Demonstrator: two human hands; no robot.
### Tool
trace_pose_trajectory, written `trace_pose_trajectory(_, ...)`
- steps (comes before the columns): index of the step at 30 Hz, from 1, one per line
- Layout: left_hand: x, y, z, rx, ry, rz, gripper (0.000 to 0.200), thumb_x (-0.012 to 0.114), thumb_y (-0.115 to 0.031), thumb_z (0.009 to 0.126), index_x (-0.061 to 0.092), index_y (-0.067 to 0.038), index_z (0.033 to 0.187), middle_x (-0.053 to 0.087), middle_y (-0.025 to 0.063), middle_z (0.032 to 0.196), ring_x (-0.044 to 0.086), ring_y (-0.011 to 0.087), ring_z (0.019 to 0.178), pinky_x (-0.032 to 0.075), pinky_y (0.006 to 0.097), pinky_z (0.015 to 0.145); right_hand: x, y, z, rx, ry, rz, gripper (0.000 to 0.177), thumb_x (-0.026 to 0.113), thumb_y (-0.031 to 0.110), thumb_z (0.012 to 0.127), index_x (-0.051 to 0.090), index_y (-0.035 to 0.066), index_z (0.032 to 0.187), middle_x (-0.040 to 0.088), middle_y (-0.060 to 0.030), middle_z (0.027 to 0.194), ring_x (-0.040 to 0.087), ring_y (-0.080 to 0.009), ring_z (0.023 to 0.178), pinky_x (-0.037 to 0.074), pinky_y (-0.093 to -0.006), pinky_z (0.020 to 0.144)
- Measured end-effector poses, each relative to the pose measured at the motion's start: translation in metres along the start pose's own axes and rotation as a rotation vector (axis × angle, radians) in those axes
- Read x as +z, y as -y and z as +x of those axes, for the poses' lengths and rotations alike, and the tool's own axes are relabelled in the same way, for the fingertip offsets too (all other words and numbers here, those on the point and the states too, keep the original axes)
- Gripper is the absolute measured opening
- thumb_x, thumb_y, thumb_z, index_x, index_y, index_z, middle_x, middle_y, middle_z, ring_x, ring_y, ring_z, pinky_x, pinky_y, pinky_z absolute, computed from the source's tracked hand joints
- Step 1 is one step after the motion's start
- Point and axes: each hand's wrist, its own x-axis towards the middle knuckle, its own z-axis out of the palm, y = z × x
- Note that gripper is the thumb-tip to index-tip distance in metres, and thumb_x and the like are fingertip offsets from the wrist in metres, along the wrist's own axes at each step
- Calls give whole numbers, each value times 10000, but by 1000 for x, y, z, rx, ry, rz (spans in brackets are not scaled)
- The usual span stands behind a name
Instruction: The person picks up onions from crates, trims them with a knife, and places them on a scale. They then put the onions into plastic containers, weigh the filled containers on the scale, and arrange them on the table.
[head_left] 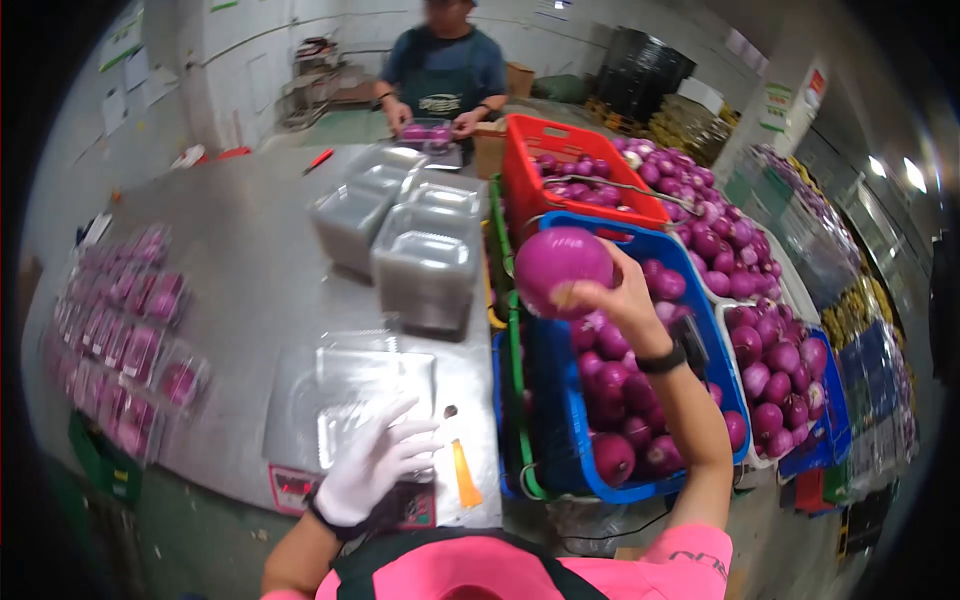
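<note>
My right hand grips a large peeled red onion above the blue crate, which is filled with more red onions. My left hand, in a white glove, holds nothing and has its fingers apart. It hovers over a clear plastic clamshell box that lies open on a scale with a red display. Beside the scale lies a small knife with an orange handle.
Stacks of clear boxes stand mid-table. Packed onion boxes line the steel table's left side. A red crate and white crates of onions stand at right. Across the table, a co-worker handles a box of onions.
</note>
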Motion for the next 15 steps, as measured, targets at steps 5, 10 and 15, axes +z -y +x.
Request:
trace_pose_trajectory(5, -8, -16, 3, -45, 201, -507, 563, 436, -431, 940, 348, -65, 1359, 481, 124, 1290, 497, 274, 1165, 409, 426, 991, 142, 107, -72, -645, 363, -827, 822, 791, 236, 498, 496, 128, 1257, 476, -103, 1291, 459, -268, 1142, 294, -518, 961)
trace_pose_trajectory(10, -57, -27, -43, 119, 122, -269, 493, 516, -341, 915, 416, -55, 1305, 510, 109, 1251, 514, 214, 1145, 407, 392, 1006, 194, 94, -105, 32, 395, -178, 1056, 779, 185, 617, 137, 41, 1442, 271, -186, 1417, 324, -312, 1296, 340, -444, 1018)
trace_pose_trajectory(15, -79, -41, -59, 216, 7, -208, 486, 515, -309, 924, 392, -44, 1312, 507, 89, 1232, 513, 181, 1124, 418, 350, 986, 252, 65, -144, 705, 379, 1201, 833, 597, 463, 816, 182, 109, 1446, 265, -140, 1454, 313, -340, 1310, 320, -564, 1004)
